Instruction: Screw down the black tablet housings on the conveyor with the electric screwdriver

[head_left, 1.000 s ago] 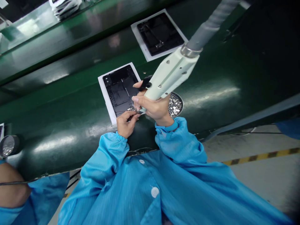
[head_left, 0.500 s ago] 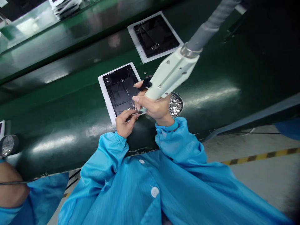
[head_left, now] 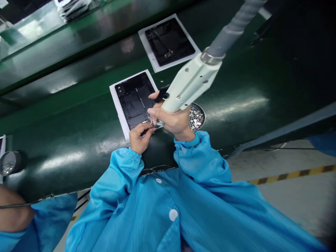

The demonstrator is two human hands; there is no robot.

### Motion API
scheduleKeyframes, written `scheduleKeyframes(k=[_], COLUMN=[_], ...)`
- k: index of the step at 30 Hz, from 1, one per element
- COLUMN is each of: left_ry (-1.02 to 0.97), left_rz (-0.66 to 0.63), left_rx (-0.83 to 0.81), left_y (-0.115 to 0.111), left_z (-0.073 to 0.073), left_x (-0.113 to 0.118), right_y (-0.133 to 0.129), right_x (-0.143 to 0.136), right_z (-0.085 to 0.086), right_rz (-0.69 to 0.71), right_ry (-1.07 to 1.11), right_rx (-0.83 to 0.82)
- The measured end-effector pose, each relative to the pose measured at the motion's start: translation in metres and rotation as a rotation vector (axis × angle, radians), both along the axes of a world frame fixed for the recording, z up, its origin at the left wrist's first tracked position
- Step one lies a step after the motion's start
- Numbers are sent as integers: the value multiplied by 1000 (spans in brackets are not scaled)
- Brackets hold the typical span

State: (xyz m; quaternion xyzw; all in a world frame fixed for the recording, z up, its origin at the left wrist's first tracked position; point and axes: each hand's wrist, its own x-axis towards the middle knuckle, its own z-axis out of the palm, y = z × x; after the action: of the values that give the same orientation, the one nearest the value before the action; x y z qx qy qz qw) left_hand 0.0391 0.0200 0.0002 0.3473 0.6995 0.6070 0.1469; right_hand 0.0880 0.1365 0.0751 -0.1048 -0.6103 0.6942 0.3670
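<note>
My right hand (head_left: 174,120) is wrapped round a pale green electric screwdriver (head_left: 193,82) with a black lever and a thick grey ribbed sleeve at its upper end. The tool slants down to the left, its tip at the lower right corner of an opened black tablet housing (head_left: 133,94). Fingers of my left hand (head_left: 141,136) are pinched together beside that tip; what they hold is too small to make out. Under the housing lies a white sheet (head_left: 118,108). Close behind my right hand stands a round dish (head_left: 197,117) of small shiny metal parts, partly hidden.
Farther back on the dark green surface (head_left: 86,140) lies a second black tablet housing (head_left: 170,40) on white backing. Another round dish (head_left: 9,162) stands at far left, above a co-worker's arm (head_left: 15,210). White stacked items (head_left: 72,8) sit at the top left.
The far tablet housing has slid slightly to the left. The screwdriver's upper end has leaned a little left, while both hands and the near housing have hardly moved.
</note>
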Motion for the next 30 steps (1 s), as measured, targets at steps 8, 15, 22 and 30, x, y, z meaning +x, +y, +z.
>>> scheduleKeyframes(k=[8,15,22,30], left_ry=[83,99,107,61], left_rz=[23,24,3,9], left_rx=[81,64,60,58], left_y=[3,3,4,4], left_z=[-8,-5,-2,-3], left_x=[-2,-2,-2,0], right_y=[-3,-1,-1,0], right_x=[2,2,2,2], right_z=[5,3,3,3], right_rz=[7,-4,-9,-13], right_ry=[10,-3,-6,-7], right_rx=[-55,-31,-45,-39])
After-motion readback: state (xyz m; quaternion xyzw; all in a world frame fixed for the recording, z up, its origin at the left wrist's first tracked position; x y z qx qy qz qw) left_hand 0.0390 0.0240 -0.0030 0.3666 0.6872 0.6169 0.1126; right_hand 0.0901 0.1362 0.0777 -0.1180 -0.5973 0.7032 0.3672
